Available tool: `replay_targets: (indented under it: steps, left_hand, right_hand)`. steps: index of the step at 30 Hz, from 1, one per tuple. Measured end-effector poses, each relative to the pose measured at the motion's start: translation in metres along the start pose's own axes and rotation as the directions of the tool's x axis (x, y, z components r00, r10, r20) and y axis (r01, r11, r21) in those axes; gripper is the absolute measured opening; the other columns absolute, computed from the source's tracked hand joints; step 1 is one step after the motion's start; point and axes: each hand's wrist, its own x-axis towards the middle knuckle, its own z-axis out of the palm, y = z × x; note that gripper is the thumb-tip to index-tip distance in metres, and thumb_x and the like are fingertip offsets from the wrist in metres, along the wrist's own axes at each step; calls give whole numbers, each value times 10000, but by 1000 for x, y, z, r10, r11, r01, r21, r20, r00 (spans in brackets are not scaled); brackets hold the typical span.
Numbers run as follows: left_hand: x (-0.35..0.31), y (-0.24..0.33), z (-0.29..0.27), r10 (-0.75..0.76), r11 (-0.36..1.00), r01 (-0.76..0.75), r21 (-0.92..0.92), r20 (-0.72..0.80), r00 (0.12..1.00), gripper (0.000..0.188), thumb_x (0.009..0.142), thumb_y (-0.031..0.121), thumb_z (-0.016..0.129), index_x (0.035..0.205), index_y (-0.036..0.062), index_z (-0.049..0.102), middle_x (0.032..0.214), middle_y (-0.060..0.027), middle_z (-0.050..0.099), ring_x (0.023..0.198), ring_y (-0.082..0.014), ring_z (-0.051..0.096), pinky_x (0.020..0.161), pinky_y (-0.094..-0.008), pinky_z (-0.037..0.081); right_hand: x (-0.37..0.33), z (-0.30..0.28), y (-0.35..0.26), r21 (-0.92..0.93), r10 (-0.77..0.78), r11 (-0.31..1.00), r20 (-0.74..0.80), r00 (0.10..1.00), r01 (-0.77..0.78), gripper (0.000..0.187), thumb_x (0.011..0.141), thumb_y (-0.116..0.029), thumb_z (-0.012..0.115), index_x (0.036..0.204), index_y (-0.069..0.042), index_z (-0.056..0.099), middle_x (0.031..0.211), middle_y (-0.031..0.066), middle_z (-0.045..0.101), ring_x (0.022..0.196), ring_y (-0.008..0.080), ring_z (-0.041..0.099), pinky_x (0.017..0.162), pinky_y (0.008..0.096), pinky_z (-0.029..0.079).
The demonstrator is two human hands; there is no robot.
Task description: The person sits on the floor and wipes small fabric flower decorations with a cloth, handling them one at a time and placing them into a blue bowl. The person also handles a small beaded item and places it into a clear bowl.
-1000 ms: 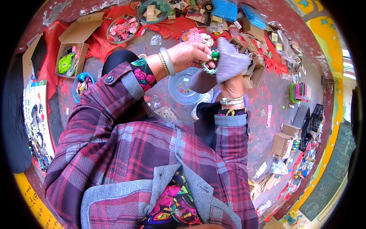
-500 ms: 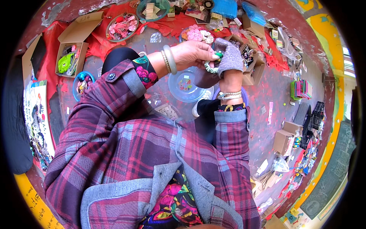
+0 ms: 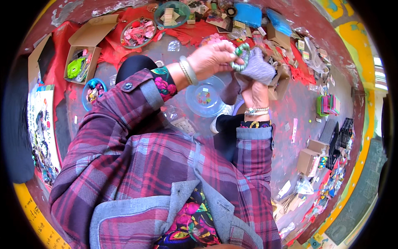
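My left hand (image 3: 211, 60), a jade-coloured bangle at its wrist, pinches a green-and-white ring-shaped band (image 3: 239, 58) that looks like a hair tie or bracelet. The band hangs as an upright loop between thumb and fingers. Just right of it, a greyish-purple knitted cloth (image 3: 260, 68) is bunched over my right hand (image 3: 255, 96). The cloth hides most of the right fingers, which are bent into it, and another part of it droops to the left. Cloth and band are close together; I cannot tell whether they touch.
Below the hands stands a clear plastic basin (image 3: 204, 110) with small coloured pieces inside. Open cardboard boxes (image 3: 85, 52) and a bowl of pink hair ornaments (image 3: 139, 33) lie on red cloth at the back. A green basket (image 3: 321, 106) and a carton (image 3: 309, 162) are at right.
The band has turned and now shows as a fuller loop. My left hand has shifted slightly up and right. The cloth and right hand have moved right, and the cloth's shape has changed.
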Motion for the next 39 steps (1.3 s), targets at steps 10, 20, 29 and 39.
replay_targets:
  steps: [10, 20, 29, 39]
  left_hand:
    - [-2, -6, 7, -227, 953, 243, 184, -102, 968, 124, 826, 200, 595, 884, 97, 557, 823, 1, 579, 746, -85, 570, 652, -222, 468]
    - [-4, -11, 2, -337, 928, 321, 190, 59, 940, 104, 800, 74, 574, 890, 55, 525, 830, -28, 580, 712, -135, 591, 661, -250, 497]
    - [-2, -5, -6, -186, 980, 189, -66, 49, 981, 63, 810, 58, 563, 866, 56, 535, 857, -49, 585, 777, -165, 598, 709, -269, 497]
    - [8, -12, -19, -199, 974, 218, 56, -232, 952, 111, 798, 60, 563, 902, 53, 525, 863, -56, 574, 813, -175, 582, 743, -307, 489]
  right_hand:
    - [-2, -1, 2, -427, -133, 898, -39, 990, 104, 243, 831, -77, 538, 1071, -39, 542, 898, 23, 603, 726, 100, 585, 611, 223, 482]
    - [1, -13, 4, -571, -176, 813, -49, 983, 117, 259, 836, -157, 553, 1058, -24, 555, 865, 10, 593, 719, 86, 564, 600, 210, 454]
    - [-2, -6, 2, -463, -45, 885, 12, 999, 45, 251, 876, -142, 479, 1074, 5, 524, 916, 37, 597, 749, 109, 583, 651, 218, 477]
    - [1, -65, -6, -879, -355, 455, -35, 934, 140, 195, 821, -111, 449, 906, 3, 582, 798, 118, 611, 696, 218, 588, 623, 314, 463]
